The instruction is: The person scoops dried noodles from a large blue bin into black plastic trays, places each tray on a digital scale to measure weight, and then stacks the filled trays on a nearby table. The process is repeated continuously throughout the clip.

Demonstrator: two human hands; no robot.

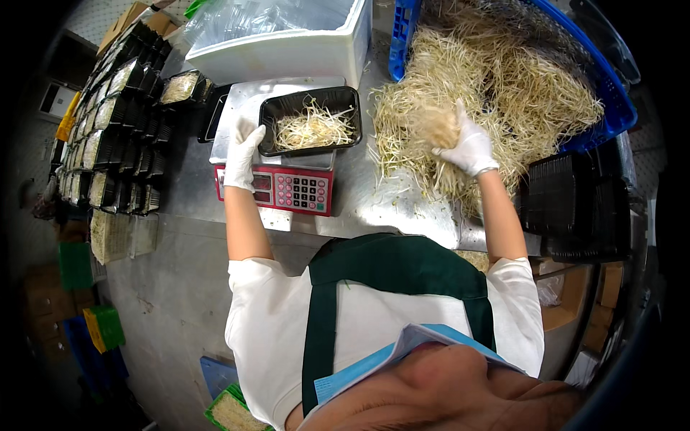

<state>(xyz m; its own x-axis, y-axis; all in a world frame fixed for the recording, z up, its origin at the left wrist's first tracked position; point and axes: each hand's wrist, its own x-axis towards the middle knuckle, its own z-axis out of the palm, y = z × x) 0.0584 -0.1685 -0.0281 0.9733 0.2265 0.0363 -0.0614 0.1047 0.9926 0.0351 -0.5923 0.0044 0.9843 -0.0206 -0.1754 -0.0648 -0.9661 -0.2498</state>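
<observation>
A black plastic tray (pixel 356 116) with some bean sprouts (pixel 312 129) in it rests on the metal platform of a red digital scale (pixel 302 191). My left hand (pixel 242 153), in a white glove, is at the tray's left side, its thumb against the rim. To the right, a large heap of bean sprouts (pixel 496 70) spills from a blue plastic crate (pixel 620 110) onto the metal table (pixel 361 199). My gloved right hand (pixel 471 145) is in the front of the heap, closed around a blurred bunch of sprouts.
Stacked sprout-filled trays (pixel 110 113) stand at the left table edge, with another filled tray (pixel 180 88) near the scale. Behind it, a white foam box (pixel 280 56) holds clear plastic pieces (pixel 269 19). Nested black trays (pixel 560 194) sit at right.
</observation>
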